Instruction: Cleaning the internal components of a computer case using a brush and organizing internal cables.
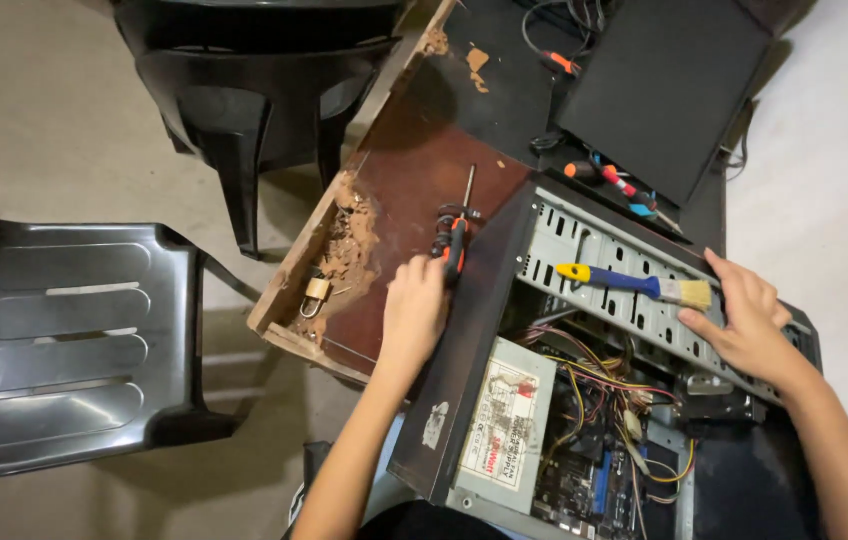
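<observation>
While my left hand [414,305] closes around the screwdriver [455,232] on the table [394,170], my right hand [749,320] lies open on the case [594,260], fingertips touching the brush [634,285].

Worn desk [414,170]: screwdriver [456,228], padlock [316,291], PC case [584,400].

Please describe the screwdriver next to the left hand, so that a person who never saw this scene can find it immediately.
Start from the open computer case in the middle, then look just beyond its dark left wall, on the worn brown table. There the left hand reaches the screwdriver. Unlike the yellow and blue paintbrush lying on the case by the right hand, it has an orange and black handle and a thin metal shaft.
</observation>
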